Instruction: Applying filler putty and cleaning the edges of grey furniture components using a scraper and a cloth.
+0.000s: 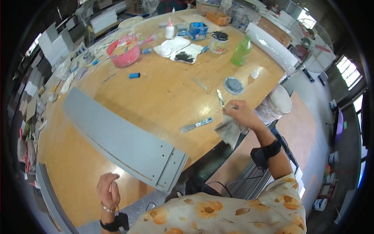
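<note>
While the left hand [108,191] hangs low by the near side of the long grey panel [117,134], its grip is slack: the fingers curl loosely, the thumb stands apart from them, and nothing shows between. The panel lies flat and slantwise on the wooden counter [156,91], its grooved, drilled end toward the person. To the right, the right hand [240,113] has its grip clamped on a crumpled grey cloth [229,132], which hangs down at the counter's edge, well apart from the panel. The step in hand looks like handling the cloth for wiping; the next move would call for keeping it pinched and clear of the putty knife [196,124] just beside it. Beyond lie a narrow blade [220,97] and a round grey lid [233,85]; farther off stand a green bottle [241,52], a black-smeared tub [219,43] and a pink basin [124,54].
</note>
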`<state>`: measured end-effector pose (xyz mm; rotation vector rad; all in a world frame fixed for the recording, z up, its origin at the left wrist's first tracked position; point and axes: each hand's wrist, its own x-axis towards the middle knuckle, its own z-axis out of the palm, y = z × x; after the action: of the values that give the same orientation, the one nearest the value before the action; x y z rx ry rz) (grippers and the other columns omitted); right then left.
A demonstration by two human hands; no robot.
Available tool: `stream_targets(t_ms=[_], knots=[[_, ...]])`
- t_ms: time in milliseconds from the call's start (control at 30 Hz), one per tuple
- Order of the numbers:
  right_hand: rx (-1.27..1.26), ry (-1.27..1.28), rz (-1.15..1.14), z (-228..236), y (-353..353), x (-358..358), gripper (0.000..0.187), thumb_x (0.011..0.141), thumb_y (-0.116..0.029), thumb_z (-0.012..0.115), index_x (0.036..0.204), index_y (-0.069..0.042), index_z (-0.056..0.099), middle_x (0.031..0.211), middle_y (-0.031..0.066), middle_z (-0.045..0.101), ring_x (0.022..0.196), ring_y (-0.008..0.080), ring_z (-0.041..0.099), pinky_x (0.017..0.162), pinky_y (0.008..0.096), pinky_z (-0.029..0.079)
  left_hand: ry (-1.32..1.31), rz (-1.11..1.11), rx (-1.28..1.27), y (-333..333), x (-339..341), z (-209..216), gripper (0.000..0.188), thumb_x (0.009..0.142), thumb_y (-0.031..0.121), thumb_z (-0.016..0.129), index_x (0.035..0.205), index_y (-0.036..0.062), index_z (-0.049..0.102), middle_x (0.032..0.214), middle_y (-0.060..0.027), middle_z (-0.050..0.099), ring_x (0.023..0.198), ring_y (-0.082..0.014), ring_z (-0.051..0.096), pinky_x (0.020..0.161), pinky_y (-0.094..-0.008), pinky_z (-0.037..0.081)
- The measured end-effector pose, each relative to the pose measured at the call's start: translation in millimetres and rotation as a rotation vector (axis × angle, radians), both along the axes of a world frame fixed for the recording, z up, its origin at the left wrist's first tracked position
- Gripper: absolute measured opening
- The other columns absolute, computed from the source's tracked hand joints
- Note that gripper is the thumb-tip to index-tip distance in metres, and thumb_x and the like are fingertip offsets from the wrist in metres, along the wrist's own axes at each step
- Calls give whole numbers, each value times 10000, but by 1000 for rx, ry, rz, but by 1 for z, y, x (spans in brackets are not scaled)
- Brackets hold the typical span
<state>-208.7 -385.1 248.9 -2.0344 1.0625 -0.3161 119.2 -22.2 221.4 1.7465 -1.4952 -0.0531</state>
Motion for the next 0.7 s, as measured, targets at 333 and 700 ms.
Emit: stream_targets(t_ms=[333, 700], knots=[[-586, 63, -468, 27, -201, -44, 545, 760, -201, 619, 1258, -42, 464, 1038, 255, 606, 1001, 381, 575, 870, 412, 456, 170, 96, 200, -2, -78, 68, 150, 856, 20, 512, 975, 0, 601, 922, -162, 633, 870, -280, 600, 788, -375, 473], [-513, 49, -486, -8, -395, -22, 632, 746, -188, 636, 1317, -82, 390, 1146, 254, 560, 1071, 395, 536, 902, 442, 431, 221, 367, 280, -65, -179, 105, 130, 844, -26, 525, 929, 0, 620, 901, -142, 637, 859, -235, 604, 765, -323, 475]])
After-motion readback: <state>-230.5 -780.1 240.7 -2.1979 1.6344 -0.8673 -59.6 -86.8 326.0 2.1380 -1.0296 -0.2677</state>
